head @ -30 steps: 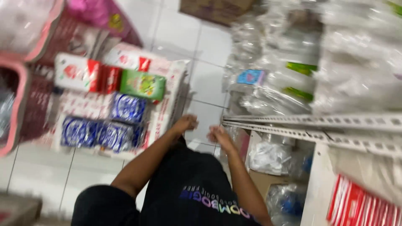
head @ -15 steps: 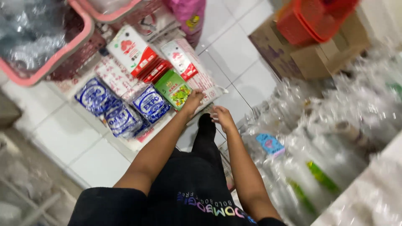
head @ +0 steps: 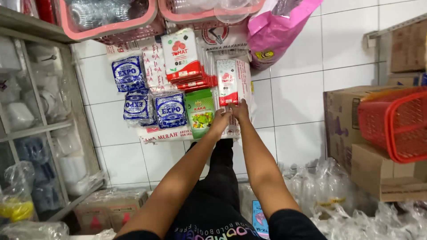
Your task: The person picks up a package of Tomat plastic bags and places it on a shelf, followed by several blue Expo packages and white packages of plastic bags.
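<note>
Both hands reached down and forward to a white-and-red packet (head: 227, 84) lying flat on the white tiled floor (head: 293, 102), and everything here is placed from that packet. Its long axis ran straight away from the person, so its near short end faced the hands. The right hand (head: 241, 111) rested on that near end, fingers bent over the edge, though whether it actually pinched the packet could not be told from above. The left hand (head: 221, 121) sat just beside it, a little nearer the body and to the packet's left, touching the boundary between the packet and a green packet (head: 199, 112); its grip could not be read either. The two hands lay close together, nearly touching, with the right the nearer to the packet's middle. Left of the packet stood a fanned stack of similar white-and-red packets (head: 183, 58), and further left three blue-and-white bags (head: 147, 100). Beyond the packet's far end sat pink baskets (head: 133, 22) and a pink plastic bag (head: 275, 31). Well off to the packet's right were cardboard boxes (head: 342, 120) and a red basket (head: 396, 124).
</note>
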